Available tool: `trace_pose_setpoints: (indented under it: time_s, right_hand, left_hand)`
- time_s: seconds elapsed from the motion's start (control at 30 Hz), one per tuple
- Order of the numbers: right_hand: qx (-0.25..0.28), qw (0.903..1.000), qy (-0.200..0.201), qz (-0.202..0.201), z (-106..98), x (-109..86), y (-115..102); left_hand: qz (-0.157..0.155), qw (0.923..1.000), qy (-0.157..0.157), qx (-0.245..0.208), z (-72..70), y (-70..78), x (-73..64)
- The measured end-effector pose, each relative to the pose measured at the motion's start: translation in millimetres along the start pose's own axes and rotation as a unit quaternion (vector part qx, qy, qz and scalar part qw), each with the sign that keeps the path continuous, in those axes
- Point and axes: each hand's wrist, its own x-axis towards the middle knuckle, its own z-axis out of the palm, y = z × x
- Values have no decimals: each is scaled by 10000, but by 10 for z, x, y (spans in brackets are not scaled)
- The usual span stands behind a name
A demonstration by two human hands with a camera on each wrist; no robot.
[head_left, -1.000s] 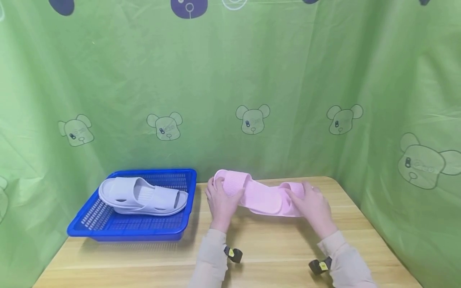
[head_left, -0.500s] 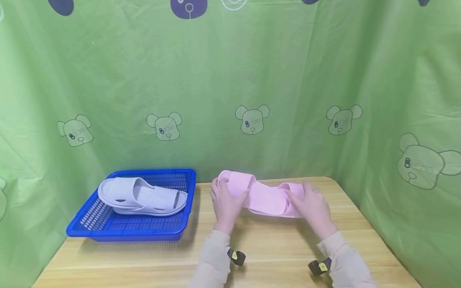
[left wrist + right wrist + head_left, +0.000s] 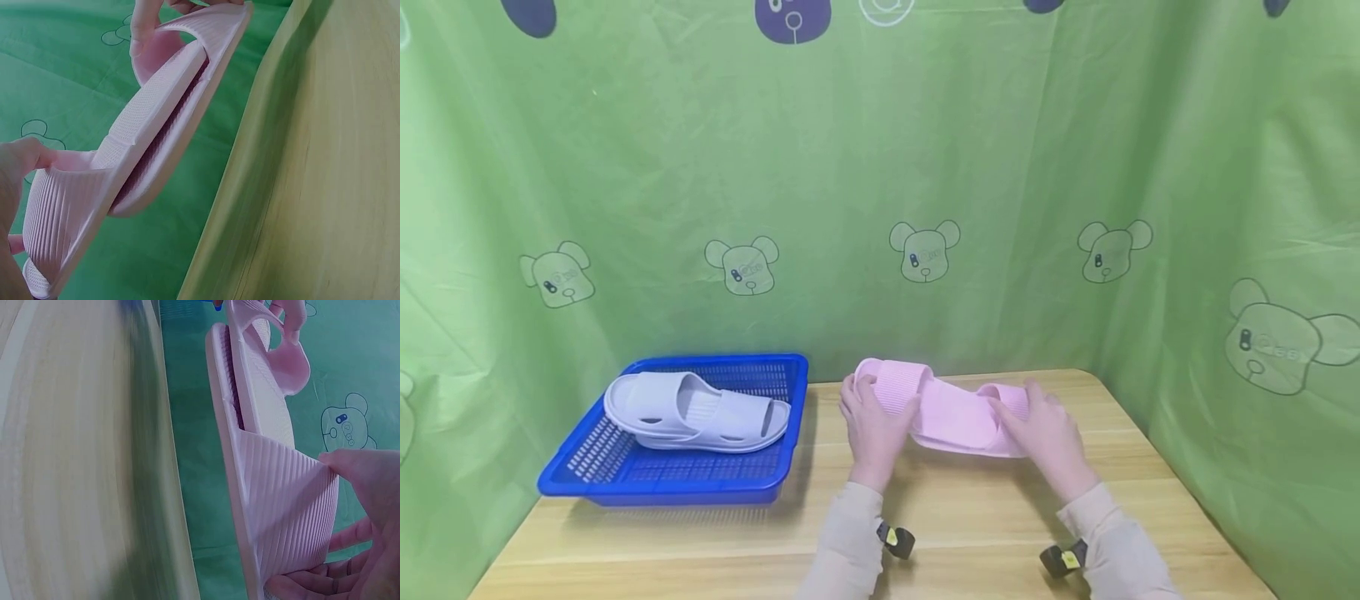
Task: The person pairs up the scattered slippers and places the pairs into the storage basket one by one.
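Observation:
Two pink ribbed slide slippers are held overlapped, toes pointing opposite ways. My left hand [image 3: 874, 432] grips the strap of the left slipper [image 3: 901, 385], thumb at the strap's inner edge. With my right hand [image 3: 1051, 435] I grip the strap of the right slipper [image 3: 1013, 402], thumb on its edge and fingers under the toe side. In the right wrist view the left slipper's heel lies on the right slipper's footbed and reaches in under its ribbed strap [image 3: 284, 500]. A narrow gap shows between the two soles in the left wrist view. Both slippers appear raised off the table.
A blue plastic basket [image 3: 673, 486] stands at the left of the wooden table [image 3: 970, 533]. Inside it lies a pair of pale grey-blue slippers [image 3: 662, 400], also overlapped. Green curtain [image 3: 850, 167] with bear prints hangs behind and at both sides.
My left hand has moved slightly right with the left slipper, sliding its heel further into the right slipper. My right hand has barely moved. The basket and its slippers have stayed put.

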Motion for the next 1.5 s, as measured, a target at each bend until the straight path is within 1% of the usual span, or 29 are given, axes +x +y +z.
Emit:
trace_pose_setpoints:
  time_s: [0.13,0.23,0.4,0.5,0.8,0.9,1.0,1.13,1.23,1.37,1.43,1.5]
  right_hand:
    - [-43,10000,-42,42,1,0,-1]
    - [-92,9999,-29,87,2,6,4]
    - [-155,9998,13,139,1,18,24]
    - [-189,9997,25,182,-9,23,40]
    - [-253,9991,-73,343,-51,44,74]
    - [-259,9991,-12,341,-63,49,88]
    - [-254,9991,48,327,-78,52,99]
    - [-240,9991,104,320,-92,58,115]
    - [-242,9991,124,331,-101,63,121]
    - [-252,9990,136,343,-108,70,133]
    - [-254,9990,129,344,-115,75,139]
    - [-249,9990,112,341,-121,78,141]
  left_hand:
    - [26,10000,-56,-36,27,1,-9]
    - [-17,9999,-103,-75,34,8,-3]
    - [-138,9992,-264,-266,3,26,5]
    - [-153,9988,-335,-329,-25,19,12]
    - [100,9993,-338,-77,-63,-28,46]
    - [189,9992,-359,7,-73,-44,63]
    - [291,9990,-346,13,-81,-73,85]
    - [366,9985,-411,-57,-89,-113,107]
    - [369,9977,-564,-61,-102,-128,119]
    - [346,9956,-870,-7,-119,-136,134]
    - [425,9938,-1023,23,-127,-137,142]
    - [561,9906,-1245,-6,-137,-134,146]
